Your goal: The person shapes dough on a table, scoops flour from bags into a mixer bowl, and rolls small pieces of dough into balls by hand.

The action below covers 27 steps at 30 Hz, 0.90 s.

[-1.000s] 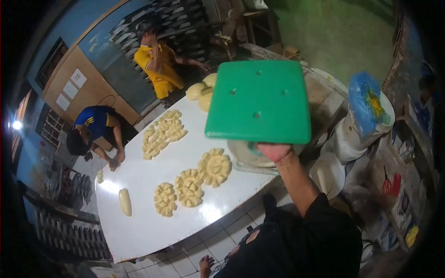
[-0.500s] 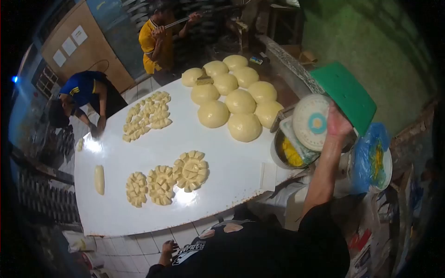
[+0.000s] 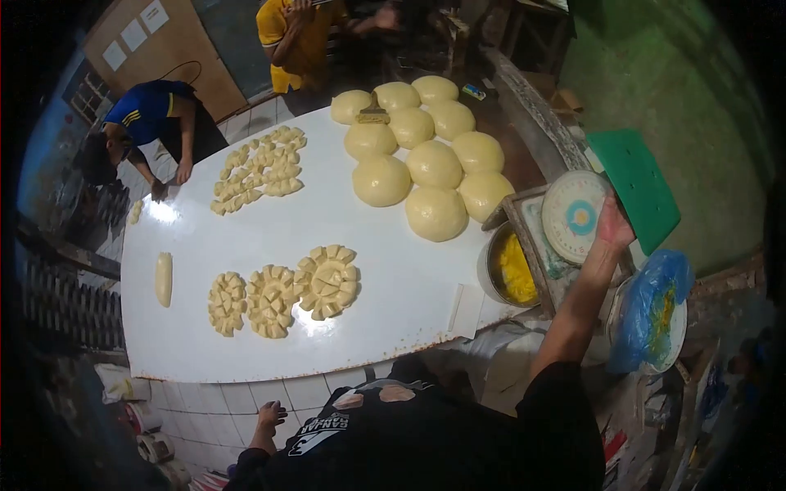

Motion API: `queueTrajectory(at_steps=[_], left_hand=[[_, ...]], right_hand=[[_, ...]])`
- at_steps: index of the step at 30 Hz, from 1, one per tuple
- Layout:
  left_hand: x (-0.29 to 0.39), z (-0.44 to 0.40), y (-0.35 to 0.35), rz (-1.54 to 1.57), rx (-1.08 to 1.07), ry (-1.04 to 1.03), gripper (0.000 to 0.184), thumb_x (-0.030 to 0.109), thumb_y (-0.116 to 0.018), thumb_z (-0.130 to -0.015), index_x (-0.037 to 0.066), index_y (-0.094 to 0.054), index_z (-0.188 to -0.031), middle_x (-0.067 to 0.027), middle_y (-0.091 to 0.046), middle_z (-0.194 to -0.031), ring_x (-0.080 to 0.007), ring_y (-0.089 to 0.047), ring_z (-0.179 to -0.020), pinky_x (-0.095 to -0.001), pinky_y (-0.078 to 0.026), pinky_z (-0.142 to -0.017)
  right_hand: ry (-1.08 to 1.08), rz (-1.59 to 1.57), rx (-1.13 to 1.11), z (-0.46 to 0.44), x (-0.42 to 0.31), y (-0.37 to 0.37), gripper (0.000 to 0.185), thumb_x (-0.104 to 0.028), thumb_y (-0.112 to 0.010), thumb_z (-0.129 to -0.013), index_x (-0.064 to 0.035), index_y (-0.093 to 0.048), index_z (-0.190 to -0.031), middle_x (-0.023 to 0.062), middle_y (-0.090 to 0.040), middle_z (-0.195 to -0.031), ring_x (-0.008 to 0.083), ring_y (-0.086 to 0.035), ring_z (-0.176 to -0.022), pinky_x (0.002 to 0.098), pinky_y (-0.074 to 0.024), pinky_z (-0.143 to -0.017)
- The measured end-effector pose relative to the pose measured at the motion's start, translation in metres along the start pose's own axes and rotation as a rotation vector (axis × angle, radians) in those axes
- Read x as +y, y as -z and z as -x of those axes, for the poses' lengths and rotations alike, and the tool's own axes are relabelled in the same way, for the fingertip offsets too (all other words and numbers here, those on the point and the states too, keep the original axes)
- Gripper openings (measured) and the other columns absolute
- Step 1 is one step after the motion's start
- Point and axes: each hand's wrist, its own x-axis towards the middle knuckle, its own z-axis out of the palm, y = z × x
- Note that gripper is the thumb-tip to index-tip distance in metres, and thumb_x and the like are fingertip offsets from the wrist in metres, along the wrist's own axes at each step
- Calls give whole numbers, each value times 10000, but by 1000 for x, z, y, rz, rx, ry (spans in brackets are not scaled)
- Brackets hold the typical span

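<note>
My right hand [image 3: 614, 225] grips a weighing scale with a round white dial [image 3: 571, 214] and a green square plate [image 3: 637, 190], at the right, beside a wooden stand. Below the table's front edge my left hand [image 3: 271, 416] hangs with its fingers loosely apart, holding nothing. On the white table [image 3: 393, 295] several large smooth dough balls [image 3: 434, 165] lie close together near the scale. Three round clusters of cut dough pieces [image 3: 270, 299] are at the front, and rows of small dough pieces [image 3: 258, 172] lie behind them.
A metal pot with yellow contents [image 3: 516, 270] stands between table and stand. A blue plastic bag [image 3: 651, 315] lies on a white bucket at the right. One person in blue [image 3: 147, 114] bends over the table's far left; another in yellow [image 3: 299, 45] stands behind it.
The scale has moved right, away from the table, with my right hand on it, uncovering the dough balls and pot. The person in yellow has raised a long object.
</note>
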Motion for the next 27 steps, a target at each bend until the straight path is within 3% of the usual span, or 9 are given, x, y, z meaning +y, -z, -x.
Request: queueTrajectory(at_steps=[8,10,11,13,14,15,21,25,27], left_hand=[[-7,3,4,23,168,-124,429,272,-569,-1003,-16,-525,-1319,-173,-685,-1104,-239,-703,-789,-347,-535,-615],[10,-1,6,89,257,-252,497,277,-567,-1008,-16,-482,-1400,-203,-640,-1245,-288,-700,-956,-378,-556,-741],[24,-8,5,97,229,-295,497,277,-567,-1008,-16,-482,-1400,-203,-640,-1245,-288,-700,-956,-378,-556,-741],[54,-6,8,76,443,-662,554,289,-508,-1043,-35,-406,-1481,-231,-508,-1447,-335,-528,-1308,-436,-415,-1085],[79,13,8,94,365,-777,581,296,-497,-1051,-36,-363,-1508,-227,-428,-1515,-331,-418,-1393,-422,-324,-1147],[109,38,6,112,291,-882,609,303,-485,-1060,-38,-321,-1536,-222,-348,-1583,-328,-308,-1479,-408,-233,-1209],[193,155,-2,-161,202,-1594,815,511,-592,-935,32,-348,-1548,-220,-297,-1616,-399,-169,-1530,-487,-134,-1232],[149,162,32,-771,498,-1770,848,699,-501,-901,89,-471,-1490,-191,-361,-1596,-469,-211,-1498,-662,-98,-1180],[118,135,75,-413,570,-1689,841,746,-409,-914,137,-489,-1489,-167,-347,-1611,-471,-235,-1488,-668,-100,-1171]], right_hand=[[91,48,18,16,34,-15,524,-325,-529,-1016,5,-510,-1423,164,-540,-1459,316,-487,-1363,453,-318,-1205],[62,76,0,42,52,-9,588,-402,-511,-1019,5,-484,-1442,178,-508,-1485,328,-480,-1368,452,-324,-1206],[-1,68,-51,63,68,-2,623,-434,-507,-1017,7,-466,-1455,190,-487,-1500,334,-475,-1373,452,-327,-1206],[-199,-2,18,121,126,-47,659,-468,-510,-1013,10,-428,-1458,207,-508,-1462,308,-532,-1298,428,-401,-1146],[-497,-510,-108,147,157,-28,629,-466,-473,-1026,-12,-423,-1458,160,-545,-1419,291,-544,-1273,416,-422,-1119],[-471,131,149,196,192,-71,600,-454,-408,-1047,-37,-392,-1480,126,-533,-1425,288,-516,-1307,435,-403,-1132],[-1393,73,36,517,398,-233,563,-476,-303,-1083,-117,-395,-1507,97,-497,-1488,237,-478,-1353,421,-387,-1137],[-1649,-52,-130,658,436,-331,586,-483,-304,-1088,-124,-315,-1552,62,-395,-1559,199,-379,-1418,401,-303,-1181],[-1687,-92,-150,701,437,-358,614,-487,-301,-1091,-117,-259,-1578,45,-326,-1603,188,-314,-1458,397,-248,-1209]])
